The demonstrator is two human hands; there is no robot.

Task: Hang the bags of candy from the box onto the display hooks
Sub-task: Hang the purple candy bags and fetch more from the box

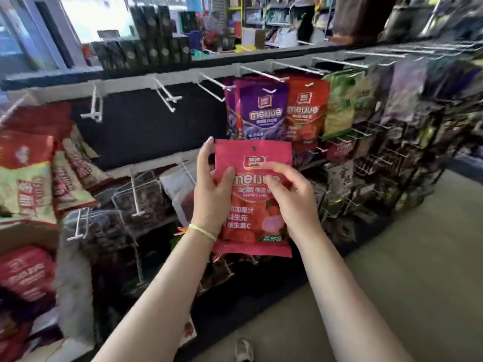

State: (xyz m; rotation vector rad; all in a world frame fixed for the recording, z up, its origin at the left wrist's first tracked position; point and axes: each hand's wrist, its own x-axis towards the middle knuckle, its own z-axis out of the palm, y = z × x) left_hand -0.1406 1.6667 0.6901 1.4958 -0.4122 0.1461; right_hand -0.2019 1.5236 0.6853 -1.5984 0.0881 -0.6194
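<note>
Left hand (212, 190) and right hand (292, 197) hold a pink candy bag (253, 202) upright below bare display hooks (167, 96).

Bright daylight, blurred edges (wide-angle warp)

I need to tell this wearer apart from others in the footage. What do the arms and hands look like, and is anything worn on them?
Both forearms are bare, no sleeves in view. The left hand has a thin yellow-green band round its wrist. The right hand shows no ring, watch or band. No gloves.
</note>
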